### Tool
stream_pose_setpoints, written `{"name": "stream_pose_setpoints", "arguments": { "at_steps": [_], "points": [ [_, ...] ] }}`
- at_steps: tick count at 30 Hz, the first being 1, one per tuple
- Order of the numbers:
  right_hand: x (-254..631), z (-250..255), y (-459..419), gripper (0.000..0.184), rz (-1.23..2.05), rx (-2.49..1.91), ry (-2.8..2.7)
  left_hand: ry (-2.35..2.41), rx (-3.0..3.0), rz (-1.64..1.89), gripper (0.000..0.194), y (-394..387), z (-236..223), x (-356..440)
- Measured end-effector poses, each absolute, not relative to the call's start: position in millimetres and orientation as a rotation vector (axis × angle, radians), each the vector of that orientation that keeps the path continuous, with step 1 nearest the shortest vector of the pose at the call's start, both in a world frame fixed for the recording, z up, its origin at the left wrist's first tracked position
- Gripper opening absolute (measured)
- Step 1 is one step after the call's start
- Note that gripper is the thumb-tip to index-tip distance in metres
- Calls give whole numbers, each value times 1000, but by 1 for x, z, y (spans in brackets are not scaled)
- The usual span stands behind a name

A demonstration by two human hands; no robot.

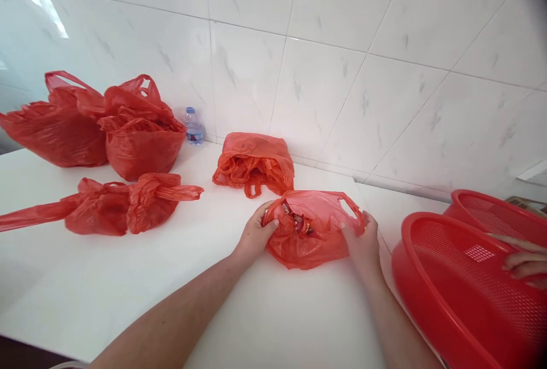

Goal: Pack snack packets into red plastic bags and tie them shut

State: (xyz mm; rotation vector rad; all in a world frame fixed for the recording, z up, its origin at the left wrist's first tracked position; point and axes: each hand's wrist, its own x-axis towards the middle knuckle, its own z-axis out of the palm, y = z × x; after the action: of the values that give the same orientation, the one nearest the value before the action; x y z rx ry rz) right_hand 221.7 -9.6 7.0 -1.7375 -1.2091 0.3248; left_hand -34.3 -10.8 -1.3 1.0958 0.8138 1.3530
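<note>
A red plastic bag (pixel 316 249) lies on the white table in front of me, its mouth spread. Small dark wrapped packets (pixel 299 224) show inside it. My left hand (pixel 258 232) grips the bag's left rim, thumb on top and fingers behind the plastic. At the opposite side my right hand (pixel 363 244) holds the edge near a handle loop, the thumb inside and fingers outside. Just behind sits another red plastic bag (pixel 256 155), crumpled, with its opening toward me.
Two full red bags (pixel 143 150) stand at the back left by a water bottle (pixel 194 127). Knotted red bags (pixel 100 209) lie before them on the table (pixel 128 283). On the right, another person's hand (pixel 527 258) touches red baskets (pixel 410 255). A tiled wall (pixel 325 84) rises behind.
</note>
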Motion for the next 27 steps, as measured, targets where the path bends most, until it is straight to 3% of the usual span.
{"name": "stream_pose_setpoints", "arguments": {
  "at_steps": [2, 7, 10, 15, 21, 27],
  "points": [
    [228, 1, -7, 73, 502, -1741, -1131, 833, 1087, 1355, 51, -10, 0, -34],
    [231, 0, -4, 41, 765, -1646, -1191, 852, 1114, 1334, 49, -11, 0, -35],
    [227, -1, -3, 34, 829, -1597, -1203, 873, 1121, 1344, 44, -7, -3, -39],
    [224, 13, -10, 27, 724, -1465, -1044, 916, 996, 1415, 30, 13, 13, -52],
    [226, 41, -27, 19, 493, -1387, -878, 906, 1100, 1630, 26, 30, 80, -56],
    [220, 36, -30, 27, 474, -1366, -961, 766, 1135, 1625, 25, 28, 121, -45]
  ]
}}
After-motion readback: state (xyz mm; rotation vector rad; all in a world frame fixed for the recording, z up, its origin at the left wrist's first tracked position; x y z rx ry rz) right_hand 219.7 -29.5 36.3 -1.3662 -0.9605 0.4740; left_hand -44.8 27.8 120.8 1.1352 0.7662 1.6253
